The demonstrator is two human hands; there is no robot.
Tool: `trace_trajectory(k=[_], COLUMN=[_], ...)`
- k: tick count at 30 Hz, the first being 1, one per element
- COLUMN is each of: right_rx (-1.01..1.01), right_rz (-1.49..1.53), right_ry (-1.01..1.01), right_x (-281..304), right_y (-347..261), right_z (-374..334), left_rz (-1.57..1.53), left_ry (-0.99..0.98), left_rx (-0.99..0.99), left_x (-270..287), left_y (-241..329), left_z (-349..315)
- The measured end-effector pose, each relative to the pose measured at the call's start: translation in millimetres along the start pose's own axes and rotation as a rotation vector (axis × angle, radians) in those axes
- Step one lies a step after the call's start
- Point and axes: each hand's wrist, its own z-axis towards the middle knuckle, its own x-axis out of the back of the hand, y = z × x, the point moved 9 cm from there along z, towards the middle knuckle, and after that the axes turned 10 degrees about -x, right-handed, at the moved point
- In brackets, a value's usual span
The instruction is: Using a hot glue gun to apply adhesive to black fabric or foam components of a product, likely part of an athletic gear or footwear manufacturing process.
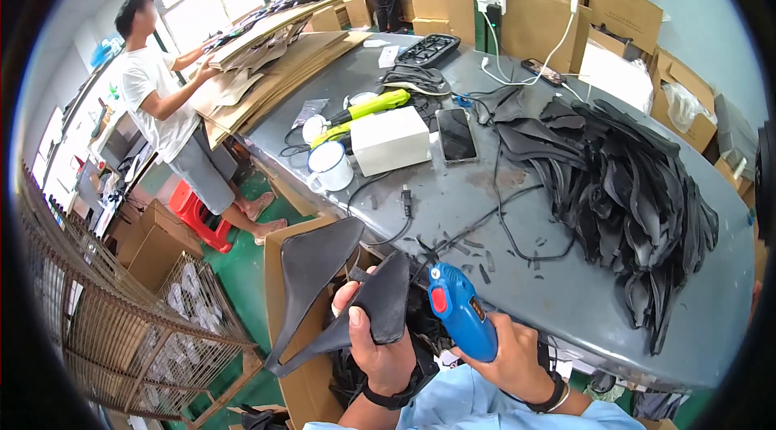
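My left hand [380,349] grips a black curved rubber-like piece [327,292], shaped like a saddle cover, near its narrow end, thumb on top. My right hand [513,357] holds a blue handheld tool [461,313] with a red button, its tip pointing up toward the black piece. A black cord [517,248] runs from the tool across the grey table [582,301]. Both hands are at the table's near edge, above an open cardboard box [303,385].
A large heap of black pieces [630,187] lies on the table's right. A white box [390,139], white mug [330,167], phone [456,135] and yellow-green tool [364,111] sit further back. A person [162,99] handles cardboard sheets at left. A wire cage [121,317] stands lower left.
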Motion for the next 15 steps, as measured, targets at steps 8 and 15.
trace_trajectory(k=[8,15], right_rx=[0.024,-0.018], right_rz=[-0.017,0.036], right_ry=[-0.030,-0.061], right_x=[-9.9,-11.4], right_y=[-7.2,-4.1], right_z=[25.7,48.7], left_rz=[-0.026,0.101], left_ry=[0.029,0.003], left_rx=[-0.003,0.016], left_x=[3.4,6.8], left_y=[-20.9,-30.5], left_z=[17.6,35.6])
